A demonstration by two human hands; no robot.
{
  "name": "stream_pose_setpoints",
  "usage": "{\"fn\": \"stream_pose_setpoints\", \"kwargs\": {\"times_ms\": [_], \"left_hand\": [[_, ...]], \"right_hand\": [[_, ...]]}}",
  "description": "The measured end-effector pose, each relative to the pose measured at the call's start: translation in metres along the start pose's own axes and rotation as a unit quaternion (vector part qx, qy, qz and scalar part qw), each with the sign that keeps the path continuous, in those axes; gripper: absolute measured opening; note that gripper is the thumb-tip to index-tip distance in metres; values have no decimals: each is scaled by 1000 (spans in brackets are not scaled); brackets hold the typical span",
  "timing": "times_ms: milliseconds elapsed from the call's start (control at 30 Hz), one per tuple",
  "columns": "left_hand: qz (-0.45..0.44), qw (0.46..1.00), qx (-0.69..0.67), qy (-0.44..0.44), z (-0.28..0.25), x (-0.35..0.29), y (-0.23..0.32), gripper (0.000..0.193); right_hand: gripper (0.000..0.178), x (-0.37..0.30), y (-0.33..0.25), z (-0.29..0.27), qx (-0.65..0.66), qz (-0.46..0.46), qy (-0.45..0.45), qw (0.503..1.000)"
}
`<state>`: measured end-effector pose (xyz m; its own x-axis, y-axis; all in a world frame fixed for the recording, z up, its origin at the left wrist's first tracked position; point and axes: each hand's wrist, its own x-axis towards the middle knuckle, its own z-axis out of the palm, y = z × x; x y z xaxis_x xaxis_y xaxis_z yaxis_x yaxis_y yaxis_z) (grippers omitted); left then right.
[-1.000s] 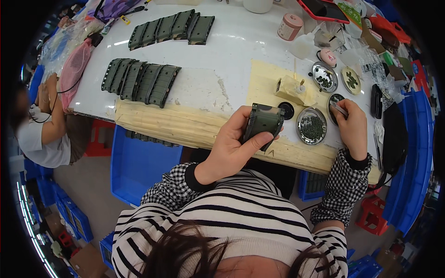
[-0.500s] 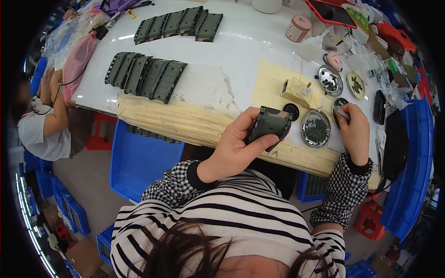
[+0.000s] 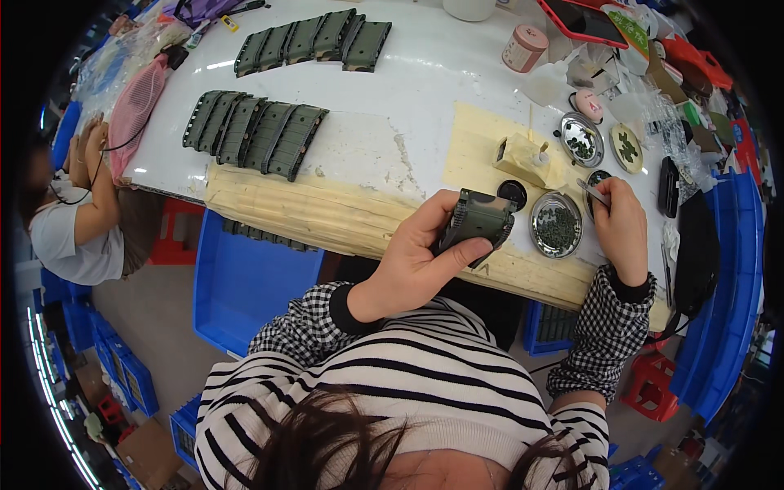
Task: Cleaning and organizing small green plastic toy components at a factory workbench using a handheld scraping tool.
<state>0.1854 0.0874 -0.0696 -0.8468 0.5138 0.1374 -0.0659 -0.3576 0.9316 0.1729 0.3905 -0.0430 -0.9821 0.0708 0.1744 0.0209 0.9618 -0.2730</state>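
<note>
My left hand (image 3: 412,261) is closed around a dark green camouflage magazine-shaped casing (image 3: 480,214), thumb across its lower side, above the table's front edge. My right hand (image 3: 622,224) pinches a silver tool that looks like tweezers (image 3: 594,192), its tip over a small dark round dish (image 3: 599,176). Just left of that hand is a round metal dish (image 3: 535,237) filled with tiny dark green pieces (image 3: 559,226). Behind it sit another metal dish (image 3: 594,131) with small green parts and a cream-coloured dish (image 3: 630,167) with flat green parts.
Two rows of similar casings (image 3: 255,131) (image 3: 314,39) lie on the white table (image 3: 376,147). A yellowish block with a small nozzle (image 3: 527,161) and a black round lid (image 3: 512,194) stand near the dishes. Blue bins (image 3: 257,286) flank me; another person (image 3: 86,220) sits at left.
My right hand has shifted slightly left, and the tweezers' tip now sits a little farther over the dark dish. My left hand and the casing stay nearly still.
</note>
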Motion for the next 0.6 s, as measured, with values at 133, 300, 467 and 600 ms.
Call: {"fn": "stream_pose_setpoints", "kwargs": {"times_ms": [133,300,467,600], "left_hand": [[1,1000,6,-1,-2,-1,0,30],[1,1000,8,3,-2,0,2,31],[-8,1000,-9,5,-2,0,1,34],[-21,999,-25,12,-3,1,6,35]], "right_hand": [[14,3,-4,-3,37,33,55,997],[13,5,-6,-9,59,36,94,993],[13,1,2,-10,100,30,109,989],[15,-4,-3,-17,155,52,136,977]]}}
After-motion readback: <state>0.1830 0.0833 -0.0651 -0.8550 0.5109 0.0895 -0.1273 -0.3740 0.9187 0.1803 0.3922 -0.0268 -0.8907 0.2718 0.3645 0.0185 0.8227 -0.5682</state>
